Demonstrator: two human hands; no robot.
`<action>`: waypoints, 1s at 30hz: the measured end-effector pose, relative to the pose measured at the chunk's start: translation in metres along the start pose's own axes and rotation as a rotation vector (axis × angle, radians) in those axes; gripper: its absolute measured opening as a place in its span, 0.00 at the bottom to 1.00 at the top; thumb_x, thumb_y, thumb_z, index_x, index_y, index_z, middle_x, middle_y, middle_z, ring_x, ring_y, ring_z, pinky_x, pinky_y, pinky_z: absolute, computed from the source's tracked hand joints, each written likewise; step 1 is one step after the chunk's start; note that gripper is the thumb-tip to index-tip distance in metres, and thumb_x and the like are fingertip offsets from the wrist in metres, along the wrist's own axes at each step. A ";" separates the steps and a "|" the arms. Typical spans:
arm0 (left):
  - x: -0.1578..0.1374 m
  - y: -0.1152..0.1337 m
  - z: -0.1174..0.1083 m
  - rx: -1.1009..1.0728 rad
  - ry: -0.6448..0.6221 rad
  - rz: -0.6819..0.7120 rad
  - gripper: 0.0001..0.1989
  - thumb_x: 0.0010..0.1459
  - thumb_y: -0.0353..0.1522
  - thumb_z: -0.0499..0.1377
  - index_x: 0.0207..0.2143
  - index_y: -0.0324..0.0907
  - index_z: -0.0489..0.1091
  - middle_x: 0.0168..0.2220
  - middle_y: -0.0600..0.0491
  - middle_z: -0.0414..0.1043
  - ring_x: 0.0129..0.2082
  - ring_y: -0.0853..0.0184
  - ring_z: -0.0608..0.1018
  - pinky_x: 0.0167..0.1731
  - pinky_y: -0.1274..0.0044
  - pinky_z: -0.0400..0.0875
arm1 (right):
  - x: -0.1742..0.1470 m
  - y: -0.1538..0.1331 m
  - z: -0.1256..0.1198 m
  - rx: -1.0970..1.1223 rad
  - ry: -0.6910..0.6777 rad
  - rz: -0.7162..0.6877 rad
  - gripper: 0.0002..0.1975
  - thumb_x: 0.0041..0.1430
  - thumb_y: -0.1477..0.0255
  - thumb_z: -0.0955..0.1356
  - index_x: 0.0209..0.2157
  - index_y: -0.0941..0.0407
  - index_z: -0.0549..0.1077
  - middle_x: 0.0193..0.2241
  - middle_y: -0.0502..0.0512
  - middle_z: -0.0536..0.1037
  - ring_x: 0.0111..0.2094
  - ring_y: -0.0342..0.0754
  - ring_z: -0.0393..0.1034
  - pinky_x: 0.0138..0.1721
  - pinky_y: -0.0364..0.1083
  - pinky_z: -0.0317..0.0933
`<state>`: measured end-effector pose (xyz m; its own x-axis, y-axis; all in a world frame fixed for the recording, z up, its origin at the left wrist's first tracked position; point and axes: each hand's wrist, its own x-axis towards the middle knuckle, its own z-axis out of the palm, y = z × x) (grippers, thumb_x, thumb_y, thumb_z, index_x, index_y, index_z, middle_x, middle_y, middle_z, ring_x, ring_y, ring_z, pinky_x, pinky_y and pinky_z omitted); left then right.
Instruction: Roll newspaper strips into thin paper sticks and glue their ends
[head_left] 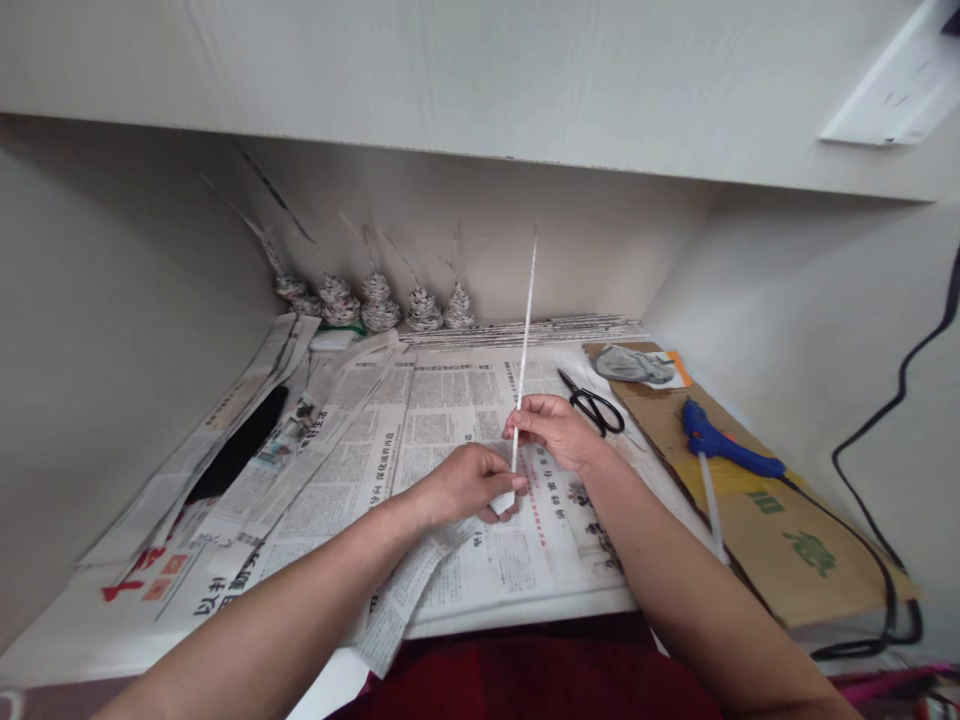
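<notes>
A thin rolled newspaper stick (527, 310) stands nearly upright between my two hands. My right hand (551, 428) pinches it partway up with thumb and fingertips. Lower down, my left hand (476, 485) is closed on the stick's bottom end, where a newspaper strip (427, 580) runs into the roll. The strip's loose end hangs over the near edge of the table. Under both hands lie spread newspaper sheets (435, 420). Black-handled scissors (596, 405) rest just beyond my right hand.
Several woven paper gourd shapes (380, 305) line the back wall beside a bundle of paper sticks (517, 332). Cut newspaper strips (262, 350) lie left. At right, a blue glue gun (724, 445) with a black cord rests on cardboard (795, 560). An overhanging panel (450, 80) spans above.
</notes>
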<state>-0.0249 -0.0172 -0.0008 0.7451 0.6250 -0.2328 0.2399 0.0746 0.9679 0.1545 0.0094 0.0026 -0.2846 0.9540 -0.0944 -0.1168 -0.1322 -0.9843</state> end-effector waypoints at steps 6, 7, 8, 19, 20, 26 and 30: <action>0.001 -0.001 0.000 -0.005 0.011 -0.021 0.17 0.53 0.43 0.56 0.31 0.36 0.72 0.25 0.51 0.71 0.25 0.69 0.74 0.26 0.75 0.72 | 0.001 0.002 0.000 -0.016 -0.005 -0.021 0.11 0.45 0.67 0.74 0.23 0.59 0.71 0.23 0.51 0.76 0.26 0.42 0.69 0.28 0.41 0.59; 0.000 -0.001 0.000 -0.007 0.011 -0.027 0.18 0.53 0.43 0.56 0.31 0.36 0.72 0.25 0.51 0.71 0.25 0.68 0.74 0.26 0.75 0.72 | 0.001 0.003 0.000 -0.016 -0.007 -0.026 0.11 0.46 0.67 0.74 0.23 0.59 0.71 0.23 0.51 0.76 0.27 0.42 0.69 0.28 0.41 0.59; 0.000 -0.001 0.000 -0.014 0.004 -0.030 0.18 0.53 0.43 0.56 0.31 0.36 0.72 0.25 0.51 0.71 0.25 0.68 0.74 0.26 0.75 0.72 | 0.001 0.003 0.000 -0.016 -0.013 -0.031 0.11 0.46 0.66 0.73 0.24 0.58 0.71 0.23 0.51 0.76 0.27 0.42 0.69 0.28 0.41 0.59; -0.003 0.002 0.000 -0.074 -0.091 -0.056 0.17 0.53 0.42 0.57 0.33 0.36 0.72 0.25 0.51 0.70 0.28 0.68 0.74 0.28 0.74 0.72 | 0.000 0.004 -0.009 -0.049 -0.102 -0.010 0.11 0.50 0.65 0.71 0.27 0.59 0.75 0.26 0.53 0.76 0.29 0.42 0.68 0.28 0.41 0.58; -0.003 0.002 0.000 -0.075 -0.093 -0.059 0.17 0.53 0.42 0.57 0.33 0.36 0.72 0.25 0.51 0.71 0.28 0.68 0.74 0.28 0.74 0.72 | 0.001 0.004 -0.008 -0.059 -0.091 -0.011 0.10 0.50 0.65 0.72 0.27 0.59 0.75 0.26 0.52 0.75 0.28 0.41 0.68 0.28 0.40 0.57; -0.002 0.001 0.000 -0.075 -0.095 -0.081 0.16 0.52 0.42 0.58 0.32 0.36 0.72 0.26 0.50 0.72 0.28 0.67 0.75 0.28 0.73 0.73 | 0.002 0.003 -0.004 -0.128 -0.051 -0.033 0.11 0.49 0.65 0.72 0.24 0.59 0.74 0.24 0.51 0.76 0.26 0.40 0.66 0.27 0.41 0.56; -0.003 0.001 -0.001 -0.064 -0.094 -0.081 0.16 0.52 0.41 0.58 0.31 0.36 0.72 0.27 0.49 0.72 0.28 0.67 0.75 0.28 0.73 0.73 | 0.001 0.003 -0.004 -0.147 -0.040 -0.039 0.12 0.49 0.64 0.72 0.24 0.59 0.74 0.24 0.51 0.76 0.25 0.40 0.65 0.27 0.41 0.56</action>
<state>-0.0271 -0.0184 0.0009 0.7807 0.5395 -0.3153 0.2637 0.1730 0.9490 0.1572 0.0111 -0.0006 -0.3205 0.9458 -0.0524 0.0108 -0.0517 -0.9986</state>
